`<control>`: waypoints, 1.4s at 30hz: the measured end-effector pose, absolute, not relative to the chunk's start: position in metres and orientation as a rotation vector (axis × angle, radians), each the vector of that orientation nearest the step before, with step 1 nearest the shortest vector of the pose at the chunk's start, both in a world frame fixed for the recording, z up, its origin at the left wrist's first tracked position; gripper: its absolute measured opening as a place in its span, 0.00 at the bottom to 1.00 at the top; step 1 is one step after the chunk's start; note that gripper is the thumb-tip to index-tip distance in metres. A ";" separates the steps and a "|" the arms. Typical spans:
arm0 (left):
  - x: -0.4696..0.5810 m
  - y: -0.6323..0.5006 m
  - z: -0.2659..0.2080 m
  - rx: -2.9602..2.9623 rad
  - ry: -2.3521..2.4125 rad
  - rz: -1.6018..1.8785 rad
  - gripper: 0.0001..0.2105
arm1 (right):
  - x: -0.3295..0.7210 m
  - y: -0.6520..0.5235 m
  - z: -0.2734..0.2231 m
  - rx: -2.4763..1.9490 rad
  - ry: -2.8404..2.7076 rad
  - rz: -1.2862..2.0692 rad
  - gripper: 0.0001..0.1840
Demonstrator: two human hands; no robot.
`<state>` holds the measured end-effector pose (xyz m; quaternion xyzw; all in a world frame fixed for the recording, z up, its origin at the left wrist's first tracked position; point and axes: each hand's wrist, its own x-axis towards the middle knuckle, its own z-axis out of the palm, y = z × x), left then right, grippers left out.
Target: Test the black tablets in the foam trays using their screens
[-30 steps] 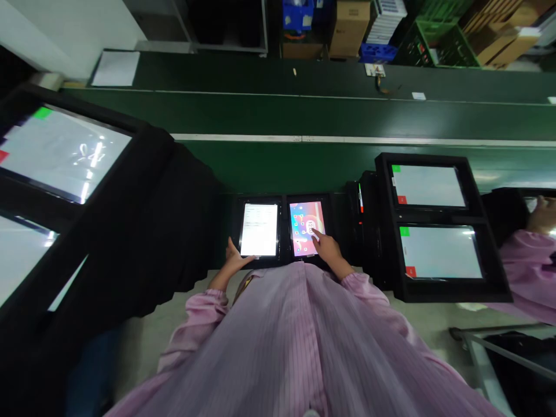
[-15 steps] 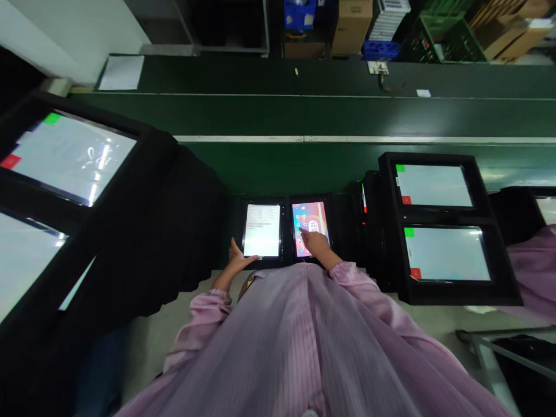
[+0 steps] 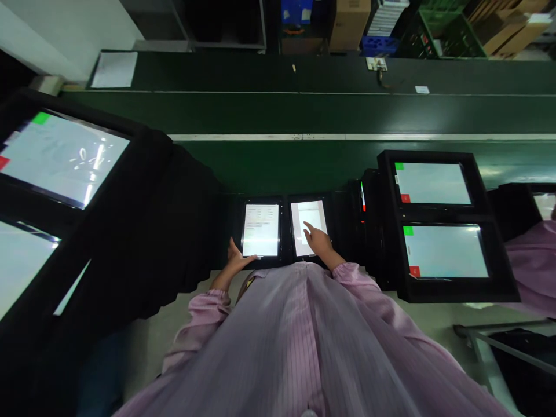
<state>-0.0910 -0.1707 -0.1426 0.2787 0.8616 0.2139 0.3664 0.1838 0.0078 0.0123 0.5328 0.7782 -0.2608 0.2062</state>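
Since half a second ago, the right hand has shifted slightly up and to the right over the right tablet, whose screen has changed from a colourful home page to a pale one with a white panel. Its index finger points out and the thumb stands apart from it, pinching nothing; whether the fingertip touches the glass, one cannot tell. The left hand is spread at the lower left corner of the left tablet, its thumb along the bottom edge. That tablet shows a white page with faint lines of text. Both tablets lie side by side in a black holder at the near edge of the green bench. To the right stands a black two-screen unit, green and red patches on each screen; beyond it shows another person's pink sleeve. A larger black housing slants on the left. Across the bench lies a white sheet, with a cardboard box and green crate behind.
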 end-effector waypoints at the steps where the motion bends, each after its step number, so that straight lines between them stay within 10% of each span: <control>1: -0.090 -0.170 -0.141 0.713 2.215 0.547 0.72 | 0.185 0.010 0.012 1.490 2.167 -0.722 0.30; 42: -0.085 -0.162 -0.115 0.674 2.227 0.470 0.69 | 0.226 0.005 0.005 1.614 2.153 -0.862 0.26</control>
